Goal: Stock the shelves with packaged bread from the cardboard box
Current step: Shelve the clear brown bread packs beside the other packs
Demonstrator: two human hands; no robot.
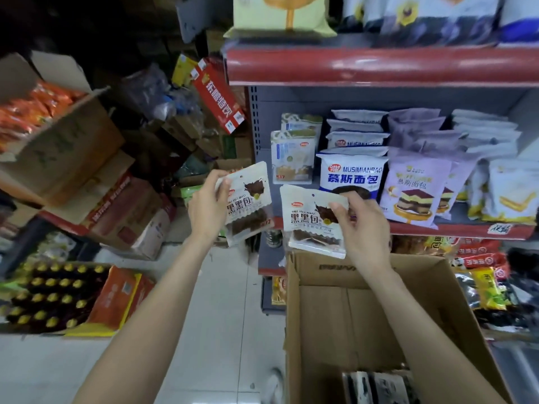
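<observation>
Left hand [207,206] and right hand [363,228] each gripped a bread pack [253,199] [312,220] above the box [335,310], seemingly short of the shelf [437,228].

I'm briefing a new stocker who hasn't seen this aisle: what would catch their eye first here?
First, the two white packs of dark bread held up mid-frame: the left hand grips one pack, the right hand pinches the other pack. Behind them, the red-edged shelf holds stacked blue and purple bread bags. Below the hands, the open cardboard box looks nearly empty.
</observation>
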